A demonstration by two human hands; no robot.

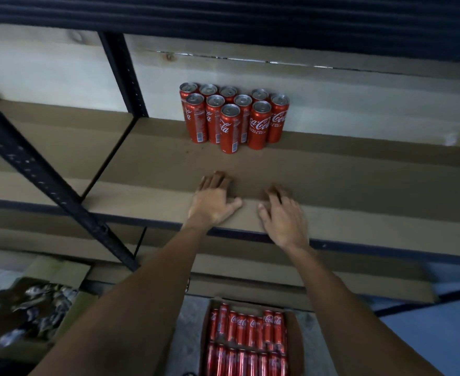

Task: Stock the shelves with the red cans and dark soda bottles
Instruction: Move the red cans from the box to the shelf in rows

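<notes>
A dark metal rack is seen from close in front, backed by pale wooden boards and divided by a black upright post [120, 74]. Its middle shelf [359, 169] is lined with brown cardboard. At the back of this shelf, close to the boards, a tight cluster of red cans [234, 118] is stood upright in staggered rows; about ten tops can be counted. The rest of the shelf to either side of them is unfilled.

Both hands are laid at the front edge of the shelf, well apart from the cluster. The left hand [212, 204] is spread flat, palm down, with nothing in it. The right hand [283, 221] is just beside it, fingers released and resting on the cardboard, likewise holding nothing.

Below, on the floor, an open cardboard box [296, 348] is seen, packed with more cans [246, 340] in two rows. A second box [68, 272] at the lower left holds crumpled material that cannot be made out.

The stocking is judged to be at an early stage: one small group has been placed, far more cans are left in the box than are on the shelf, and no dark soda bottles are visible anywhere. A reach down to the box is probably called for next.
</notes>
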